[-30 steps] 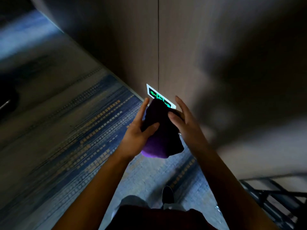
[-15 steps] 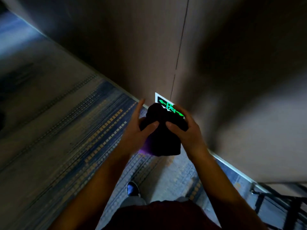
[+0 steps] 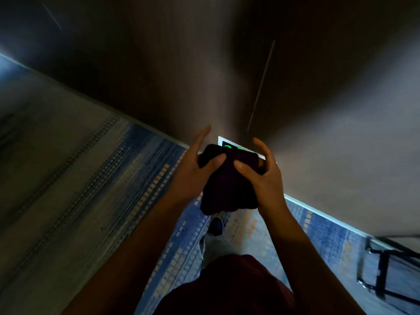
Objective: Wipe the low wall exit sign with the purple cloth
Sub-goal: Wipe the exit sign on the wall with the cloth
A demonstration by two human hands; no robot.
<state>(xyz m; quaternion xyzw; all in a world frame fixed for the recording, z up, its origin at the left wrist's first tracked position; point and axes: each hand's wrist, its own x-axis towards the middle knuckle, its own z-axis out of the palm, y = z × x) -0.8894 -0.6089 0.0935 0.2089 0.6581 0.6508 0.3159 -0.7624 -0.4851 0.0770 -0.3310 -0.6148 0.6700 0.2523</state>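
Both hands hold the purple cloth (image 3: 229,185) bunched btw them: left hand (image 3: 193,176) thumb pressed on it w/ fingers half spread, right hand (image 3: 263,178) curled round its other side, probably to fold a pad for wiping. Exit sign (image 3: 227,145) is just beyond the fingertips, low on the wall (image 3: 318,133), partly hidden by cloth. A dark metal frame (image 3: 386,276) stands well apart to the right, nothing blocks.

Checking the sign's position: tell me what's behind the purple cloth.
Behind the purple cloth, held by the left hand and right hand, the exit sign shows only its upper-left corner; the rest is covered.
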